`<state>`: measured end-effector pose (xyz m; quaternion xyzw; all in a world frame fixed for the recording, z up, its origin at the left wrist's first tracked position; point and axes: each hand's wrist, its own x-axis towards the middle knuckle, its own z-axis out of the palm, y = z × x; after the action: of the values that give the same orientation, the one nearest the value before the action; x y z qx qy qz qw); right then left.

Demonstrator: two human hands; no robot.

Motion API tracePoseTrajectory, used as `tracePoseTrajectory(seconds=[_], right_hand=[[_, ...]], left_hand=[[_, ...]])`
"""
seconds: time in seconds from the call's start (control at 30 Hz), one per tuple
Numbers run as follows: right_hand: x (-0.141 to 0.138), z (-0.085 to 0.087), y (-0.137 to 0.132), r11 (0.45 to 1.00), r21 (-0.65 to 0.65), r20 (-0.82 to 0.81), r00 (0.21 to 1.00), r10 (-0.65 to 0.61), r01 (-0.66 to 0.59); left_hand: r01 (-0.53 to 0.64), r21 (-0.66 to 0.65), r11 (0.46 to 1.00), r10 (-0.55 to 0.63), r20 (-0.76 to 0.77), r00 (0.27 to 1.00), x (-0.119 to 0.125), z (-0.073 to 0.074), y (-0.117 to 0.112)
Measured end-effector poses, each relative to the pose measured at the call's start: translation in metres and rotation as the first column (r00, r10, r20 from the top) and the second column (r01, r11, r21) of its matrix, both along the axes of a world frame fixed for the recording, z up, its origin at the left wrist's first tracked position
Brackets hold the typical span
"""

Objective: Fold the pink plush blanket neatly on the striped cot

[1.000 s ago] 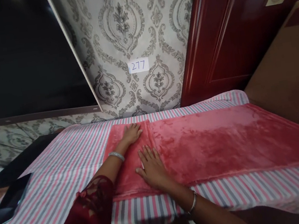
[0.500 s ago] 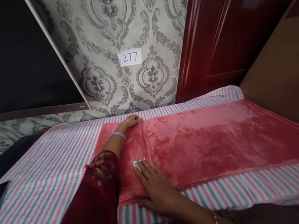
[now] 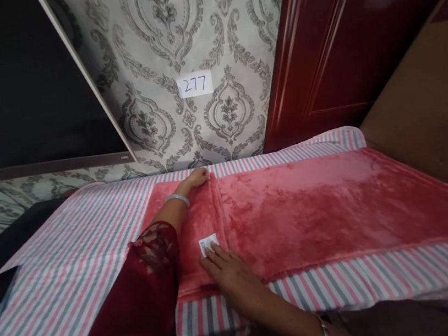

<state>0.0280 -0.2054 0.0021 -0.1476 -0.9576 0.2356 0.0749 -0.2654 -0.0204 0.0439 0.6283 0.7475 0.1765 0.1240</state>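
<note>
A red plush blanket (image 3: pixel 316 205) lies spread on a table covered with a pink, grey and white striped cloth (image 3: pixel 76 277). Its left end is folded over in a narrow flap (image 3: pixel 190 223). My left hand (image 3: pixel 197 179) rests flat on the flap's far corner, fingers stretched out. My right hand (image 3: pixel 228 276) lies flat on the near part of the fold, fingertips touching a small white care label (image 3: pixel 208 243) sewn to the blanket.
A patterned grey wall with a paper tag reading 277 (image 3: pixel 194 85) stands behind the table. A dark screen (image 3: pixel 7 81) hangs at the left, a dark red door (image 3: pixel 334 35) at the right. A black flat object (image 3: pixel 5 243) lies at the table's left end.
My left hand slid from the middle of the flap to its far edge. My right hand drew back toward the near edge, and the white label came into view.
</note>
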Motion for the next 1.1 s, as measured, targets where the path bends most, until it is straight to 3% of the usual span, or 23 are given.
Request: tracePoseTrajectory(seconds=[0.1, 0.27, 0.37, 0.5, 0.6, 0.73, 0.87, 1.0, 1.1], right_hand=[[0.001, 0.000, -0.004, 1.000, 0.025, 0.021, 1.000, 0.005, -0.005], [0.005, -0.012, -0.013, 0.998, 0.057, 0.029, 0.999, -0.042, 0.040], [0.012, -0.002, -0.012, 0.999, 0.028, -0.017, 0.999, -0.033, 0.034], [0.004, 0.026, 0.001, 0.997, 0.029, -0.094, 0.993, -0.068, 0.071], [-0.022, 0.032, 0.018, 0.988, 0.063, -0.111, 0.985, -0.131, 0.139], [-0.060, 0.023, 0.037, 0.978, 0.071, -0.072, 0.979, -0.189, 0.194], [-0.073, 0.006, 0.040, 0.973, 0.094, -0.010, 0.977, -0.211, 0.211], [-0.071, -0.010, 0.038, 0.966, 0.153, -0.021, 0.978, -0.208, 0.209], [-0.071, -0.015, 0.038, 0.965, 0.168, -0.012, 0.979, -0.204, 0.203]], left_hand=[[-0.005, 0.014, 1.000, 0.006, -0.018, 1.000, 0.003, -0.002, -0.001], [-0.019, 0.022, 1.000, 0.020, -0.070, 0.997, 0.013, -0.021, -0.006], [-0.014, 0.022, 1.000, 0.016, -0.098, 0.995, 0.017, -0.027, -0.007], [0.003, 0.006, 1.000, -0.003, -0.133, 0.991, 0.015, -0.018, -0.009], [-0.008, -0.025, 1.000, 0.004, -0.180, 0.984, 0.006, -0.005, -0.023], [-0.063, -0.080, 0.995, 0.040, -0.265, 0.963, -0.012, 0.004, -0.064], [-0.148, -0.079, 0.986, 0.113, -0.340, 0.934, -0.021, -0.008, -0.102], [-0.198, -0.030, 0.980, 0.172, -0.381, 0.908, -0.020, -0.031, -0.113], [-0.190, -0.012, 0.982, 0.169, -0.399, 0.901, -0.020, -0.039, -0.112]])
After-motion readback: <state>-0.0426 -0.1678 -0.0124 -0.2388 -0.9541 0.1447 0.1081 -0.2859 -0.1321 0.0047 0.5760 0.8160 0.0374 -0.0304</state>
